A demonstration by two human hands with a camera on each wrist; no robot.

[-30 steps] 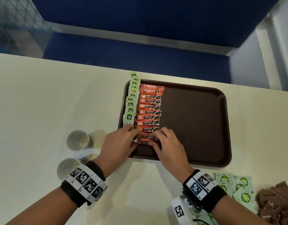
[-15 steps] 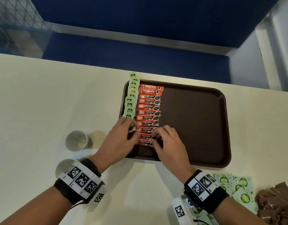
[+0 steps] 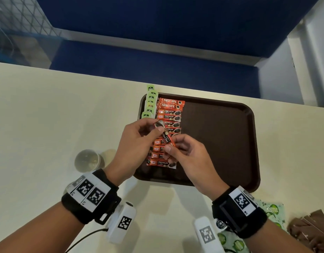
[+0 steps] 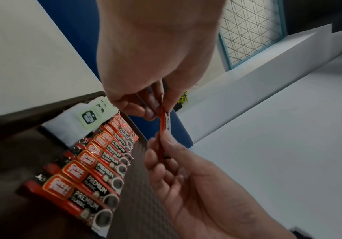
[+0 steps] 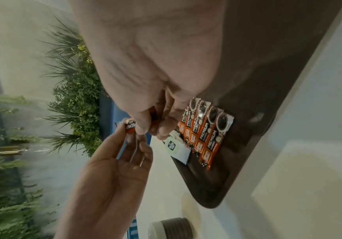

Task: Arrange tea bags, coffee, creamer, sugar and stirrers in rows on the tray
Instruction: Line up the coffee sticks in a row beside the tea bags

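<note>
A brown tray (image 3: 221, 143) carries a column of green-tagged tea bags (image 3: 150, 105) along its left rim. Beside them lies a row of orange coffee sachets (image 3: 168, 115). One coffee sachet (image 3: 166, 137) is held slanted above that row. My left hand (image 3: 157, 127) pinches its far end and my right hand (image 3: 170, 146) pinches its near end. In the left wrist view the held sachet (image 4: 162, 129) shows edge-on over the coffee row (image 4: 96, 169). The right wrist view shows the held sachet (image 5: 130, 125), the coffee row (image 5: 205, 129) and a tea bag (image 5: 174, 145).
A clear plastic cup (image 3: 88, 159) stands on the table left of the tray. Green packets (image 3: 272, 210) and brown packets (image 3: 307, 230) lie at the near right by my right wrist. The tray's right half (image 3: 221, 125) is bare. A blue bench runs beyond the table's far edge.
Both hands were down on the near end of the coffee row. Now they have risen and hold one sachet between them above the row.
</note>
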